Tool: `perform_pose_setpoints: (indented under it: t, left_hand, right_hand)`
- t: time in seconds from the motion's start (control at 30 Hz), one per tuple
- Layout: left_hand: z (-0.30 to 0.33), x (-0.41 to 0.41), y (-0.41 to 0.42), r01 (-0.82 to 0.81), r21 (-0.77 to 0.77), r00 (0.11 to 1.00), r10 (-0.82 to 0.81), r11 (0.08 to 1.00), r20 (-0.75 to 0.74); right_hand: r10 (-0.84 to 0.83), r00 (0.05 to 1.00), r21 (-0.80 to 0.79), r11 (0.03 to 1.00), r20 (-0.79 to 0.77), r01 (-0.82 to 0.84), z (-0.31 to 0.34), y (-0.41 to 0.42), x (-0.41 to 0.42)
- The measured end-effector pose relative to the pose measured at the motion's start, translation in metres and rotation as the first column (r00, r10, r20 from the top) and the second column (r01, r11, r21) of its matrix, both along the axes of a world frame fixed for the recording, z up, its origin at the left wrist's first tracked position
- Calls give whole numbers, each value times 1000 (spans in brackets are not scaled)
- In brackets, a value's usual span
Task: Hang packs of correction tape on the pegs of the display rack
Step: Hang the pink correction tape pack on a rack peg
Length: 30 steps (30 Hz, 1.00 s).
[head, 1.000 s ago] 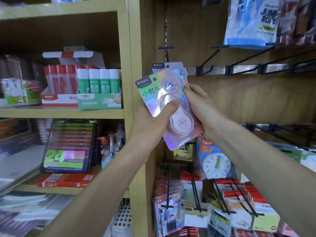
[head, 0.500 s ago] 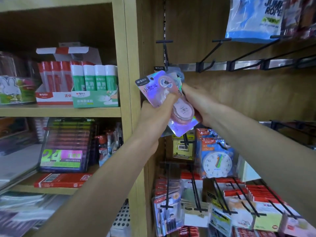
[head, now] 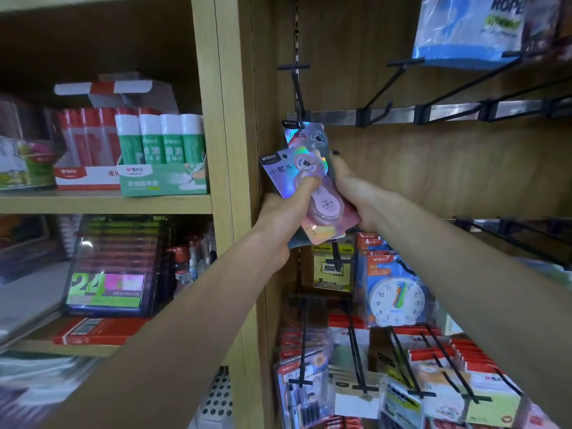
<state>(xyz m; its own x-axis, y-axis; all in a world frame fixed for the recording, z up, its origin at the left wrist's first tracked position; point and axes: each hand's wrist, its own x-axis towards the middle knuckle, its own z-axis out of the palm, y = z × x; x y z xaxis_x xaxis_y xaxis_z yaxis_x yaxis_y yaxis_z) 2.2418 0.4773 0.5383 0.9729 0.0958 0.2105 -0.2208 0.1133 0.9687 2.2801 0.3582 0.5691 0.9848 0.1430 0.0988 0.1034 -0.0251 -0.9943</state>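
Both hands hold a small stack of holographic correction tape packs (head: 305, 193) up against the wooden back panel of the display rack (head: 433, 168), just below the leftmost black peg (head: 298, 91). The left hand (head: 280, 212) grips the stack from the lower left, its thumb curled across the clear blister of the front pack, which is tilted with its top leaning left. The right hand (head: 356, 193) clasps the right edge of the stack, fingers wrapped behind the cards and a dark fingernail showing at the top. Another pack (head: 305, 134) of the same kind stands higher, behind the front one, its top edge right at the base of the peg where the peg meets the metal rail (head: 448, 111); whether its hole is already on the peg cannot be told through the blur. Further pegs along the rail to the right stand bare, and a blue jump rope bag (head: 470, 29) hangs above them. Below the hands hang a yellow sticky-note pack (head: 332, 270), a toy clock in a blue pack (head: 396, 292) and rows of red-topped carded items (head: 433, 351) on lower pegs. To the left of the upright post, a shelf (head: 105, 202) carries a green display box of glue sticks (head: 162, 159) beside a red one (head: 86, 150), with a boxed pen set (head: 114, 267) on the shelf beneath
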Motion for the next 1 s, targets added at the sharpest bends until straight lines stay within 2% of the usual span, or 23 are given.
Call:
perform_pose_setpoints:
  t: [0.17, 0.3, 0.47, 0.67, 0.77, 0.83, 1.0]
  left_hand:
    - [-16, -8, 1, 13, -6, 999, -13, 1000, -42]
    - [-22, -19, 3, 31, -6, 998, -32, 999, -48]
    - [-27, -31, 8, 40, -10, 999, -41, 999, -22]
    - [-36, -38, 6, 56, -66, 998, -58, 996, -28]
    - [-43, -42, 4, 80, -85, 997, -79, 993, 13]
    - [-47, -44, 2, 39, -108, 998, -33, 993, 52]
    - [-54, -49, -1, -34, -44, 978, 43, 998, 202]
  right_hand:
    - [51, 998, -80, 995, -26, -53, -14, 3, -10]
    - [11, 1000, -15, 1000, -20, -11, -26, 2, -23]
    - [-70, 991, 32, 997, 114, 66, -32, 4, -27]
    - [0, 991, -99, 995, 134, 13, -33, 6, -25]
    - [44, 987, -127, 992, 151, -25, -30, 4, -28]
    - [65, 983, -120, 992, 172, -45, -29, 3, -33]
    - [47, 966, 17, 998, 253, -53, -37, -4, -46]
